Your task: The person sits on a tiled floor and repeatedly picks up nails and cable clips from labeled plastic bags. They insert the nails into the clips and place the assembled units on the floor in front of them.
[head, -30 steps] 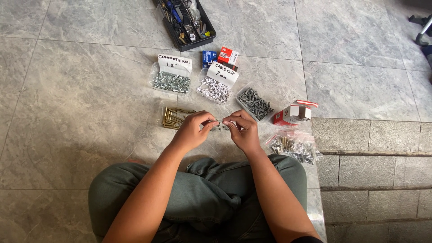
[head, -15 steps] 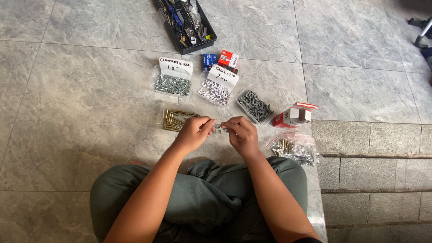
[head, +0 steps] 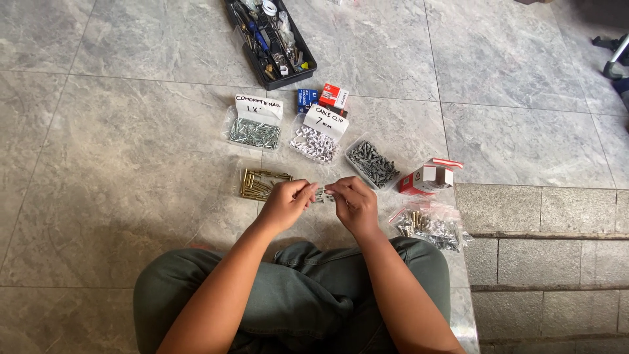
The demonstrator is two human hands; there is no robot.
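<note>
My left hand (head: 286, 204) and my right hand (head: 354, 204) meet above the floor in front of my crossed legs, fingertips pinched on a small clear bag of metal fasteners (head: 320, 195) held between them. Just left of my left hand lies a clear bag of brass-coloured screws (head: 259, 183). What is inside the small bag is mostly hidden by my fingers.
On the tiles lie a bag of grey nails (head: 254, 132), a bag of white clips (head: 313, 143), a bag of dark grey plugs (head: 373, 163), a red and white box (head: 429, 177), a bag of mixed fasteners (head: 432, 225), two small boxes (head: 322, 98) and a black tool tray (head: 270, 38). A stone step edge (head: 544, 210) runs along the right.
Both hands stay together on the small bag with only slight finger movement. The view has drifted a little.
</note>
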